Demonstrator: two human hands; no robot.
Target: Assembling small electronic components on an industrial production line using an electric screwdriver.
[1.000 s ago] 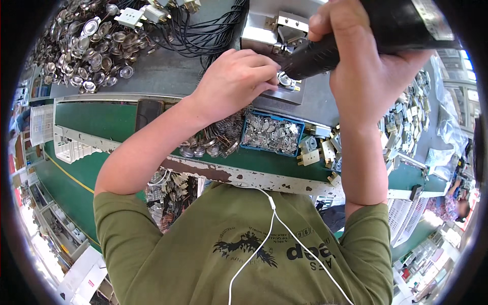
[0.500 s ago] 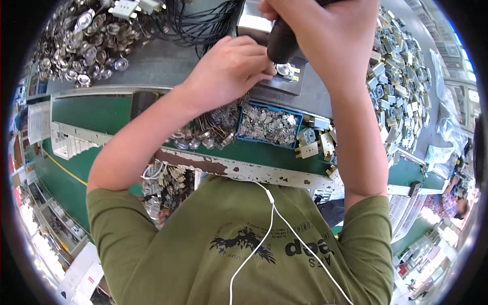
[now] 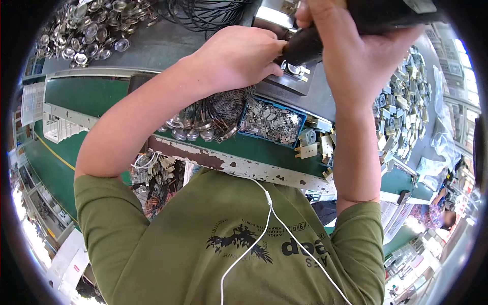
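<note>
My right hand (image 3: 351,61) is wrapped round a black power screwdriver (image 3: 307,44), whose nose slants down to the left. Below that nose a small round metal part with brass-coloured terminals (image 3: 301,71) sits on a steel fixture block (image 3: 292,84). My left hand (image 3: 236,57) is bent in from the left with its fingers closed beside the tool's nose, touching or nearly touching the part. What those fingers pinch is hidden, and the tool's tip is out of sight behind them.
A blue tray (image 3: 305,118) of small metal pieces stands at the bench's near edge. Left of it hang wired metal discs (image 3: 203,127). Heaped metal cups (image 3: 91,35) lie far left, black cables (image 3: 203,15) behind, and many pale switch-like blocks (image 3: 401,107) at right.
Both hands and the screwdriver have shifted slightly right in view. The screwdriver now lies more sideways, with more of its black body showing at the upper right.
</note>
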